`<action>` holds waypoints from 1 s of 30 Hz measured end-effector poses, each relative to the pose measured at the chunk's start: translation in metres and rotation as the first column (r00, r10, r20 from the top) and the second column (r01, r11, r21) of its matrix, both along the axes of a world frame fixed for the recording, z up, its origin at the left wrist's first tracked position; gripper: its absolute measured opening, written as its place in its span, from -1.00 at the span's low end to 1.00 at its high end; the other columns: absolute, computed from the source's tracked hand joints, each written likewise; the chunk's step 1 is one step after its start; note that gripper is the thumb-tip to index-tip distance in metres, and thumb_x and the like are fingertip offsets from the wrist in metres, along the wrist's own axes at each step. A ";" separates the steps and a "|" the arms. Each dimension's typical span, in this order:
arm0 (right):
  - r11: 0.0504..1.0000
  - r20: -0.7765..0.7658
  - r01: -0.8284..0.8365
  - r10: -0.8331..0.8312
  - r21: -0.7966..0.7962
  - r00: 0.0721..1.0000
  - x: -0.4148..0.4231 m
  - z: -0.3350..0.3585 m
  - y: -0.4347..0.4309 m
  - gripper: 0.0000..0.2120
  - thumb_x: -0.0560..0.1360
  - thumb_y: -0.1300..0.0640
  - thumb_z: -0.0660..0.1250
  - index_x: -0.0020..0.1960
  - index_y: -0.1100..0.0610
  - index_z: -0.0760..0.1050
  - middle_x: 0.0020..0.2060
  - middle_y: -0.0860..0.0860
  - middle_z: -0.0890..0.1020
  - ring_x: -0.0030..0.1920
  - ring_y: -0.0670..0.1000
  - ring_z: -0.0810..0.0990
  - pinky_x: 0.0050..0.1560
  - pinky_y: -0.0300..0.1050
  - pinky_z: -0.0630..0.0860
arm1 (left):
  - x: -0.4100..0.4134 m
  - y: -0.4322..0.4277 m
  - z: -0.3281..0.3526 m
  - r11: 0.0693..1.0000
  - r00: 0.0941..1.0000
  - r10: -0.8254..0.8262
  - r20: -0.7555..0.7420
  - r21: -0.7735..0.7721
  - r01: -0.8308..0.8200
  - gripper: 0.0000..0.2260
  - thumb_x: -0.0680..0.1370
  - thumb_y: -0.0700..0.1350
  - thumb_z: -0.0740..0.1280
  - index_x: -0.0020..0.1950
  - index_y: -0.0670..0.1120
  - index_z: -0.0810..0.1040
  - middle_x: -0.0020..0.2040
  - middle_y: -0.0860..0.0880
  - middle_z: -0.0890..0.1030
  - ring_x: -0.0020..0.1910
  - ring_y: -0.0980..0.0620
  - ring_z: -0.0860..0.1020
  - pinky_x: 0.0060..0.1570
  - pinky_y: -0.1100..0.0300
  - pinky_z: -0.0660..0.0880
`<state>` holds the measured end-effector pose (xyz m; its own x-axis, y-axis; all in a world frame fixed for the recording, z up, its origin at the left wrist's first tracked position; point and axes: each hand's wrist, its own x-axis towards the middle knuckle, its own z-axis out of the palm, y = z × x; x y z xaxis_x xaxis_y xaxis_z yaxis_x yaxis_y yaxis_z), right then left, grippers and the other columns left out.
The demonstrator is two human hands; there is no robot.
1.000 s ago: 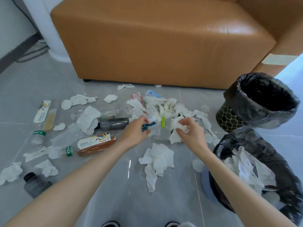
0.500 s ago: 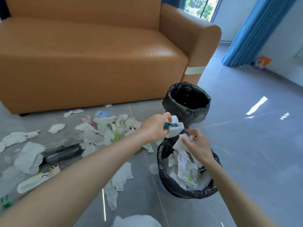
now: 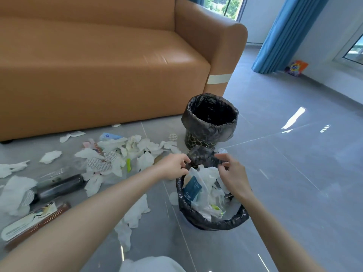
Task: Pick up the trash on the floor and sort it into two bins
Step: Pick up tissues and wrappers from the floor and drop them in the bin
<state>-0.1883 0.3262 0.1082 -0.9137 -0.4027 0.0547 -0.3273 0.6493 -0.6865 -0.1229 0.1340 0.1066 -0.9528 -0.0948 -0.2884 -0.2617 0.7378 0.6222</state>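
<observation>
Both hands hover over the far rim of the near bin (image 3: 217,225), which stands on the grey floor (image 3: 298,173) and carries a black liner. The left hand (image 3: 172,168) has its fingers loosely curled and holds nothing. The right hand (image 3: 231,173) has relaxed, slightly spread fingers and is likewise empty.

Inside the near bin lie crumpled white tissues and a dark blue packet (image 3: 192,188). The packet leans against the left inner wall, with its long axis running from lower left to upper right.

The far bin (image 3: 208,131), also lined in black, stands just behind the near bin, in front of the sofa (image 3: 98,65) arm.

Remaining trash lies on the floor to the left:
- a pile of tissues (image 3: 146,147) in front of the sofa;
- a dark bottle (image 3: 59,185) on its side, its long axis rising toward the right;
- a brown bottle (image 3: 37,217) with a white label, lying roughly parallel to the dark bottle;
- a small green strip (image 3: 128,165), lengthwise toward the sofa.
</observation>
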 end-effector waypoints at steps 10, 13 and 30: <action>0.939 0.086 -0.343 0.341 0.010 0.936 0.065 -0.026 -0.092 -0.74 0.54 0.28 0.19 0.18 0.09 0.51 0.07 -0.08 0.58 0.01 -0.02 0.56 0.06 -0.12 0.52 | 0.084 -0.104 -0.021 0.962 0.964 0.264 0.031 -0.075 -0.261 -0.75 0.56 -0.15 0.26 0.23 -0.04 0.48 0.15 -0.01 0.57 0.03 0.06 0.50 0.00 0.22 0.41; 0.882 0.152 -0.458 0.441 0.110 0.885 0.079 -0.056 -0.120 -0.72 0.54 0.28 0.19 0.22 0.13 0.48 0.16 0.01 0.57 0.11 0.05 0.54 0.07 -0.13 0.47 | 0.115 -0.124 -0.050 0.938 0.936 0.343 0.076 -0.085 -0.336 -0.74 0.55 -0.17 0.26 0.25 -0.05 0.49 0.15 0.00 0.58 0.03 0.07 0.51 -0.02 0.23 0.43; 0.535 0.410 -0.715 0.587 0.451 0.698 0.100 -0.239 -0.204 -0.28 0.47 0.42 0.15 0.54 -0.01 0.07 0.53 0.00 0.05 0.48 0.11 0.09 0.36 0.01 0.34 | 0.183 -0.097 -0.231 0.940 0.910 0.340 0.236 -0.092 -0.328 -0.17 0.42 0.07 0.42 0.55 -0.05 0.04 0.56 0.03 -0.01 0.52 0.06 0.05 0.42 0.12 0.20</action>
